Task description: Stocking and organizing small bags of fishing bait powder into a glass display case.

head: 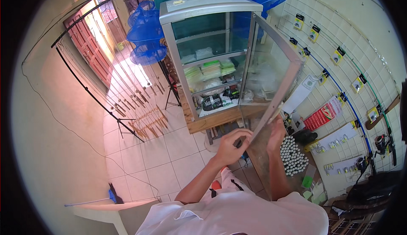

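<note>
Before me stands an aluminium-framed glass display cabinet (178, 73), its hinged glass door (270, 60) swung out toward me on the right. My left hand (233, 144) has curled fingers at the lower end of the door's metal frame, thumb and fingertips against its edge. On the other side of that frame, my right hand (276, 135) is raised with its fingers close to the edge; the frame partly hides them, so its grip is unclear. Stacks of plastic-wrapped packets (211, 69) fill a cabinet shelf. Below them lies a black-and-green Marlboro bag (212, 102).
The cabinet rests on a wooden table (216, 120). Many small white-capped bottles (292, 155) crowd the counter beside my right forearm. Fishing rods (346, 104) and tackle packets hang on a wall grid (327, 22). Blue net traps (146, 34) and a black rack (86, 88) stand left.
</note>
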Action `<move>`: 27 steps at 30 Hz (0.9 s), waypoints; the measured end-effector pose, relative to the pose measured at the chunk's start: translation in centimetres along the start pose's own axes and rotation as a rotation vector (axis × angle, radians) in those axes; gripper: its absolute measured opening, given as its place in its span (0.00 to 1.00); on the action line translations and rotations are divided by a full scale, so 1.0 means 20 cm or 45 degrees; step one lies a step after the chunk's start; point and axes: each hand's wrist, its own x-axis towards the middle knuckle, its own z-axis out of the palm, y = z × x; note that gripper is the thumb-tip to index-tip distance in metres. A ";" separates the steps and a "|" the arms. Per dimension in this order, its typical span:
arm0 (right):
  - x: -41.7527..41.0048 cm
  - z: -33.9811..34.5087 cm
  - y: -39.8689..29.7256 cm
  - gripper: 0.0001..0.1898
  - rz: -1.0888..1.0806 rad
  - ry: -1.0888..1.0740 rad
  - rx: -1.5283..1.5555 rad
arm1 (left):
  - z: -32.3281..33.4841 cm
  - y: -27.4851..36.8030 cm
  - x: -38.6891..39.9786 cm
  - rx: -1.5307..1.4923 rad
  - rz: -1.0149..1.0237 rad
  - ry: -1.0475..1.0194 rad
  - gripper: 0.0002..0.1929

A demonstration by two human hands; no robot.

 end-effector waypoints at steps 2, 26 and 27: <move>-0.06 0.11 0.00 0.25 0.007 -0.074 -0.060 | -0.06 0.00 0.00 0.003 0.004 0.069 0.06; 0.10 1.15 0.26 0.25 0.071 -0.636 -0.118 | -0.70 -0.43 0.27 -0.056 -0.480 0.633 0.22; 0.10 1.16 0.26 0.26 0.045 -0.637 -0.147 | -0.69 -0.42 0.27 -0.057 -0.479 0.628 0.22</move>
